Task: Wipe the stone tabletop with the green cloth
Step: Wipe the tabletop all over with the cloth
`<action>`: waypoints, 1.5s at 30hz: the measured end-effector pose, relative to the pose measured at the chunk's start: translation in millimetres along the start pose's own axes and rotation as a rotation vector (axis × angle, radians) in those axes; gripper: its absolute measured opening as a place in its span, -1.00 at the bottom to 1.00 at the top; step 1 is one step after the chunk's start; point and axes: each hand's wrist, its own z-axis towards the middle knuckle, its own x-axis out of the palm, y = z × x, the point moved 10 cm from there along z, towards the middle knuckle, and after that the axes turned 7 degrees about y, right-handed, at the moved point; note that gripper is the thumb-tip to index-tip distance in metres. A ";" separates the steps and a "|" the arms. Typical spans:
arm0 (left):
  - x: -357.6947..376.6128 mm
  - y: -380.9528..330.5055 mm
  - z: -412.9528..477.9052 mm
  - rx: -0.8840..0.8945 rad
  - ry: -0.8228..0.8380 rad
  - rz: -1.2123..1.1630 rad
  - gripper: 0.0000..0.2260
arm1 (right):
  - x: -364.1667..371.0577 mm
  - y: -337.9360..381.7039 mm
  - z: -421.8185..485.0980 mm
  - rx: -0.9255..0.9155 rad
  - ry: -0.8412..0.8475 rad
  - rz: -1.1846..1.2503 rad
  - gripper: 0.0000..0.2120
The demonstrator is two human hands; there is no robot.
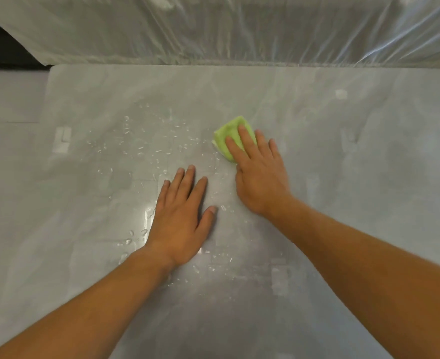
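Observation:
A folded green cloth (229, 134) lies on the grey stone tabletop (343, 203), a little right of centre. My right hand (259, 174) presses flat on its near right part with straight fingers, hiding part of it. My left hand (181, 216) rests flat on the stone to the left of the right hand, fingers straight and spread, holding nothing. Water drops (146, 143) lie scattered over the stone left of the cloth and around my left hand.
Clear plastic sheeting (213, 29) covers something bulky along the table's far edge. The table's left edge (48, 104) borders a pale grey floor (9, 99). Ceiling lights reflect in the wet stone.

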 end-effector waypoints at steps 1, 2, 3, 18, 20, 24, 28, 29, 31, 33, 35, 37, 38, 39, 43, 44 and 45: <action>-2.5 -0.6 -1.0 -0.006 -0.006 -0.027 -0.41 | 7.0 8.7 -20.4 -0.101 0.024 -0.017 -0.35; -4.7 -1.7 -2.7 -0.015 -0.011 -0.043 -0.41 | 14.1 12.8 -39.8 -0.195 0.067 -0.032 -0.34; -6.2 -3.1 -5.3 -0.029 -0.015 -0.045 -0.40 | 18.1 9.4 -52.7 -0.259 0.096 -0.057 -0.34; 34.6 -34.7 -71.0 -0.095 0.031 0.059 -0.39 | 17.4 -67.0 -127.7 0.006 0.062 0.072 -0.38; 38.2 -33.4 -76.3 -0.125 0.039 0.057 -0.38 | 15.4 -72.1 -141.0 0.166 0.009 0.116 -0.36; 44.6 -34.5 -81.2 -0.163 0.043 0.091 -0.37 | 37.0 -25.7 -177.8 -0.083 0.088 0.056 -0.36; 51.1 -42.3 -89.3 -0.156 0.063 0.083 -0.41 | 30.1 -57.8 -179.5 -0.064 0.071 -0.039 -0.36; 54.9 -43.8 -91.5 -0.153 0.081 0.084 -0.41 | 26.4 -71.5 -180.7 0.040 0.052 -0.008 -0.35; 62.0 -44.6 -94.8 -0.152 0.111 0.093 -0.40 | 24.4 -77.0 -191.0 0.210 -0.003 0.072 -0.33; 65.4 -44.4 -95.8 -0.151 0.115 0.103 -0.38 | 33.5 -54.7 -207.2 0.214 -0.007 0.098 -0.30; 65.7 -44.3 -95.4 -0.147 0.105 0.092 -0.34 | 46.0 -23.5 -222.8 0.031 0.053 0.060 -0.29; 65.8 -43.2 -95.2 -0.142 0.110 0.091 -0.33 | 49.7 -17.3 -231.1 -0.127 0.087 0.031 -0.32; 66.6 -42.5 -95.3 -0.138 0.116 0.103 -0.33 | 48.1 -26.5 -231.2 -0.130 0.076 0.040 -0.33; 67.5 -41.7 -95.6 -0.133 0.118 0.114 -0.34 | 45.9 -38.8 -230.6 -0.079 0.055 0.058 -0.33; 69.0 -41.3 -96.3 -0.109 0.102 0.132 -0.35 | 41.5 -52.4 -238.1 0.227 -0.044 0.139 -0.33; 68.6 -41.0 -96.6 -0.099 0.097 0.132 -0.35 | 45.2 -38.4 -242.7 0.220 -0.045 0.140 -0.33; 66.8 -41.1 -97.3 -0.085 0.090 0.118 -0.36 | 50.3 -19.9 -247.6 0.161 -0.032 0.124 -0.33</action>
